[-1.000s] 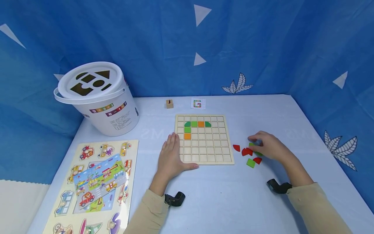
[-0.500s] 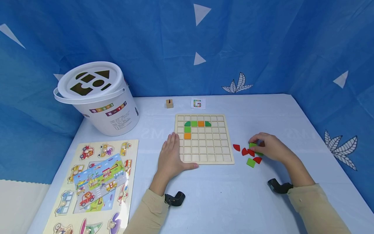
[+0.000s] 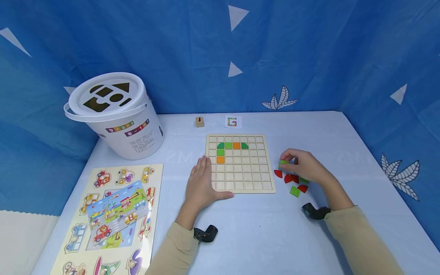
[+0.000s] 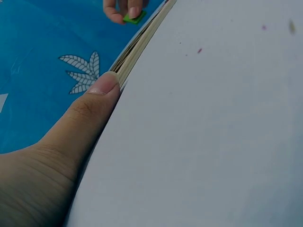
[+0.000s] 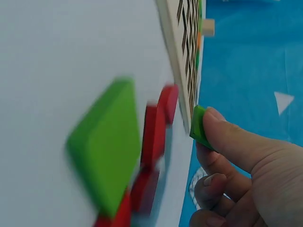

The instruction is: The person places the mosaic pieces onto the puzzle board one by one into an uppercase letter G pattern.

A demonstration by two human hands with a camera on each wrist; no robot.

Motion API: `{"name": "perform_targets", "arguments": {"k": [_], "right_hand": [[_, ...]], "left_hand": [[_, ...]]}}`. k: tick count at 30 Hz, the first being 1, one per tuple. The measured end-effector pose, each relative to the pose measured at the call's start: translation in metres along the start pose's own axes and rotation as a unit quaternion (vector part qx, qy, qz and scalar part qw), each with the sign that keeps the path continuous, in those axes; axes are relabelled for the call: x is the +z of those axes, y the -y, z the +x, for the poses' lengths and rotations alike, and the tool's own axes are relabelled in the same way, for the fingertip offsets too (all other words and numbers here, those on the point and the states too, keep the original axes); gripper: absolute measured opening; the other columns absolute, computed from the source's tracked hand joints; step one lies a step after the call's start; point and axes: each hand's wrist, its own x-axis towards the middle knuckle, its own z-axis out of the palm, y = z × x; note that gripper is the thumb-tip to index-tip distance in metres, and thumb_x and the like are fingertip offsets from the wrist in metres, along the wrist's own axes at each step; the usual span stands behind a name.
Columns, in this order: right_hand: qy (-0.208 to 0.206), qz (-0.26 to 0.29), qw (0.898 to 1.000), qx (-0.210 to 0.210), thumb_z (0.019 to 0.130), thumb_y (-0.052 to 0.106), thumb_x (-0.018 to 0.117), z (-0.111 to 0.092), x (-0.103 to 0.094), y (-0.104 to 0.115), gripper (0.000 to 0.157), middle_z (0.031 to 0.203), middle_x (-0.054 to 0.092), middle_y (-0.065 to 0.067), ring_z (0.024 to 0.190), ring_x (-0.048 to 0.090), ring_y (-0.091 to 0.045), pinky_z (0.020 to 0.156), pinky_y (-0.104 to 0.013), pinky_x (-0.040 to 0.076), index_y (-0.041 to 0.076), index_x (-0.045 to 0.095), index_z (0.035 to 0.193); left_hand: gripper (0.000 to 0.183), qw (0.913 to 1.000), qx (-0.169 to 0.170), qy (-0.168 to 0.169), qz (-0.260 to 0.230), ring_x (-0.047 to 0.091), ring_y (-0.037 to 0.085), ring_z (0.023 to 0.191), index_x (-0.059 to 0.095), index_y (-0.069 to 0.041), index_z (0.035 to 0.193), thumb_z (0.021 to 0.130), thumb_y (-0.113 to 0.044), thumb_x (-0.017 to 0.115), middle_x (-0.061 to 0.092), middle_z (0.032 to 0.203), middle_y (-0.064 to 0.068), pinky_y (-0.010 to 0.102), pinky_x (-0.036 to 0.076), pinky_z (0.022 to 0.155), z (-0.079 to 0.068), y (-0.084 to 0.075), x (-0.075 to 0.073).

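Note:
My right hand (image 3: 306,165) pinches a light green square tile (image 5: 199,126) between thumb and fingers, just right of the wooden grid board (image 3: 243,175). Below that hand lie several red quarter-round tiles (image 3: 278,173) and another green square tile (image 3: 295,191). My left hand (image 3: 200,187) lies with straight fingers along the board's left edge, its thumb (image 4: 104,85) at the near edge. On the board, green and orange tiles (image 3: 236,145) form a row near the top and a short column down the left. The held tile also shows in the left wrist view.
A small card with a G pattern (image 3: 233,122) and a wooden letter cube (image 3: 199,122) lie behind the board. At the left stand a white lidded bucket (image 3: 141,141) and a vehicle peg puzzle (image 3: 156,191) with picture cards (image 3: 120,210) on it. A blue cloth (image 3: 192,57) hangs behind.
My right hand has picked up a green square tile from the pile and moved left with it toward the board. The left hand stays in place.

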Motion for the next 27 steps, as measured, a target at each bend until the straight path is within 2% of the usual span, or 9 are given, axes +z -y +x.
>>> {"name": "perform_targets", "arguments": {"k": [4,15,21,27], "right_hand": [[0.011,0.017,0.999,-0.036,0.088,0.022,0.076,0.013,0.015,0.022,0.023,0.102,0.067,-0.005,0.075,0.054,-0.022,0.057,-0.027,0.05,0.016,0.066,0.108],[0.038,0.075,0.992,-0.091,0.088,0.022,0.076,0.045,0.066,0.085,0.018,0.094,0.065,0.001,0.08,0.056,-0.019,0.073,-0.031,0.05,0.018,0.067,0.103],[0.045,0.062,0.989,-0.123,0.087,0.024,0.077,0.054,0.09,0.113,0.018,0.091,0.066,0.005,0.081,0.057,-0.015,0.076,-0.028,0.051,0.02,0.068,0.102],[0.047,0.047,0.989,-0.131,0.088,0.024,0.076,0.06,0.105,0.124,0.016,0.088,0.065,0.009,0.079,0.059,-0.012,0.074,-0.026,0.052,0.024,0.068,0.102]], "left_hand": [[0.146,1.0,-0.003,0.001,-0.002,0.003,0.024,0.157,0.012,-0.005,0.159,0.054,-0.079,0.08,0.006,0.168,0.01,0.044,0.011,0.127,0.0,0.0,0.0],[0.145,1.0,0.001,-0.001,0.002,0.004,0.025,0.157,0.013,-0.003,0.159,0.055,-0.081,0.077,0.008,0.168,0.011,0.045,0.013,0.127,-0.001,0.001,-0.001],[0.144,1.0,0.0,0.003,0.006,0.003,0.024,0.157,0.012,-0.004,0.159,0.056,-0.083,0.075,0.007,0.168,0.011,0.046,0.013,0.127,-0.001,0.002,-0.002],[0.144,0.9999,0.005,0.006,0.013,0.003,0.025,0.156,0.01,-0.003,0.159,0.057,-0.084,0.073,0.007,0.168,0.012,0.045,0.012,0.127,-0.001,0.002,-0.003]]}}
